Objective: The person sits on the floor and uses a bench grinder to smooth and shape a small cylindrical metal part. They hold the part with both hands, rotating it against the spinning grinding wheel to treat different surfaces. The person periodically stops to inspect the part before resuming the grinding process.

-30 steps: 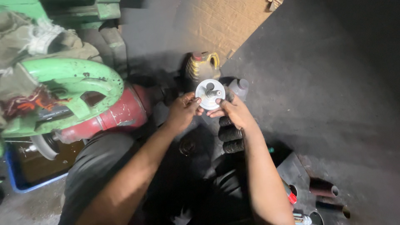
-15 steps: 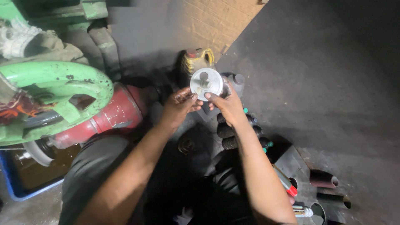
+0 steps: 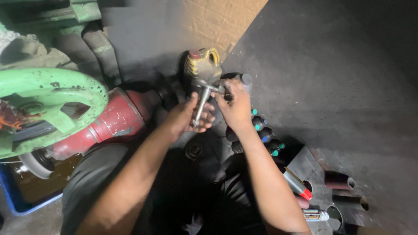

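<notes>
A shiny metal part, a shaft with a flat round head, is held between both hands above the dark floor. My left hand wraps around the shaft's lower end. My right hand pinches the head at the top. Just behind them stands a dirty yellow oil jug with a red cap. A row of dark cylinders with green and blue ends lies under my right forearm.
A large red valve body with a green handwheel lies at the left, over a blue tray. Short dark tubes, a red-tipped marker and a drilled metal block sit at the lower right. A brick wall rises behind.
The part has been tilted: its round white face was toward me, and now I see it from the side, shaft down. My view has shifted closer and slightly left.
</notes>
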